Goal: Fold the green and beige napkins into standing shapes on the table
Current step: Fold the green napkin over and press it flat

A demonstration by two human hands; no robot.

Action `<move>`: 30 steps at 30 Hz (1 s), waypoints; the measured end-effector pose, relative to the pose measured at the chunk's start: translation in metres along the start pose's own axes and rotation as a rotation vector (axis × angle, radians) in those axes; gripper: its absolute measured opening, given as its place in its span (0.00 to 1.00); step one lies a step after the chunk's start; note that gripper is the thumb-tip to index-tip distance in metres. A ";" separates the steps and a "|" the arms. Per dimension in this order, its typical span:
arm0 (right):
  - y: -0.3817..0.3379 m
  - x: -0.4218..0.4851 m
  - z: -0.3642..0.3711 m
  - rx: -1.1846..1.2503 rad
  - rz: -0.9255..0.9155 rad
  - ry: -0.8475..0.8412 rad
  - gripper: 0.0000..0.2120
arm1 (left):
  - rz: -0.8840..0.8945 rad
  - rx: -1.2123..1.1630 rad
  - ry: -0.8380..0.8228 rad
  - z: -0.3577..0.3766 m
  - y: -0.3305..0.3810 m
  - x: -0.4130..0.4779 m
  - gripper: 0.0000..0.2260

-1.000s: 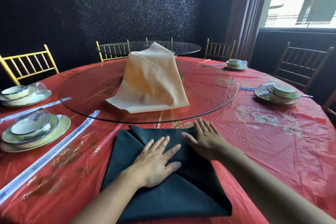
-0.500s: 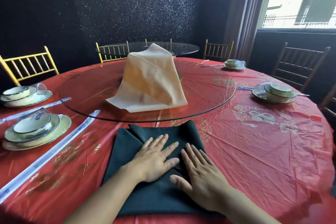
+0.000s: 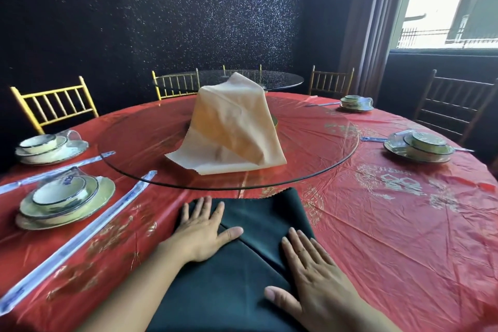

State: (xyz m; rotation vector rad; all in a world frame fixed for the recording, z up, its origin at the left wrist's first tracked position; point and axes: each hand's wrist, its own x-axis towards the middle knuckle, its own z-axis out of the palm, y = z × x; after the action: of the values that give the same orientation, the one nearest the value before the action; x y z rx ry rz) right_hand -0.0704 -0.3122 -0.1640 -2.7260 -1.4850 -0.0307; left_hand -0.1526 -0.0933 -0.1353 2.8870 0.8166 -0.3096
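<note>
The green napkin [image 3: 258, 226] lies flat on the red table [image 3: 390, 237] at the near edge; its near end runs out of view under the forearms. Both hands press on it with fingers spread, gripping nothing: left hand [image 3: 202, 232] over its left border, right hand [image 3: 315, 275] on its right fold. Whatever props up the beige napkin [image 3: 237, 127] on the glass turntable [image 3: 323, 148] is hidden. Bare cloth stretches to the right; wrapped chopsticks [image 3: 80, 237] and dishes [image 3: 64, 197] crowd the left.

Left hand [image 3: 201, 234]: flat, palm down, fingers spread, forearm bare. Right hand [image 3: 314, 281]: flat, palm down, fingers together, thumb out, nearer the table's near edge.
</note>
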 end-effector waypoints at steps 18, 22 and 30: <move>-0.041 0.114 -0.056 0.240 -0.274 0.064 0.15 | -0.336 -0.584 0.443 -0.009 -0.070 0.021 0.12; -0.065 0.159 -0.046 0.291 -0.279 0.029 0.13 | -0.373 -0.680 0.431 -0.014 -0.061 0.033 0.05; -0.079 0.177 -0.030 0.228 -0.236 0.103 0.13 | -0.382 -0.754 0.360 -0.008 -0.066 0.053 0.15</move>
State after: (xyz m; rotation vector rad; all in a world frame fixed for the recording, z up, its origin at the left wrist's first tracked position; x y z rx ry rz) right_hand -0.0406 -0.1223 -0.1260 -2.3271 -1.6587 -0.0078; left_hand -0.1423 -0.0093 -0.1436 2.0877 1.2155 0.4199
